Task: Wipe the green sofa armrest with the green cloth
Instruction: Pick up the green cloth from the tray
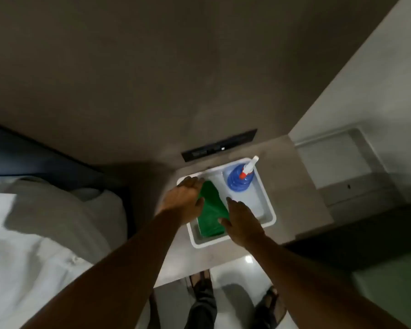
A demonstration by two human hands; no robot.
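Observation:
A folded green cloth [211,210] lies in the left half of a white tray [268,217] on a grey bedside top. My left hand [185,193] rests at the tray's far left corner, fingers spread over the rim and thumb on the cloth's left edge. My right hand [242,222] lies flat along the cloth's right edge, with its thumb on the cloth's near part. Neither hand has lifted the cloth. A patch of green sofa [394,295] shows at the bottom right; its armrest is not clearly visible.
A blue spray bottle [239,179] with a white and red nozzle stands in the tray's far right corner. A black wall panel [220,145] sits behind the tray. A bed with white bedding [45,233] is on the left. My feet [203,295] stand on the glossy floor below.

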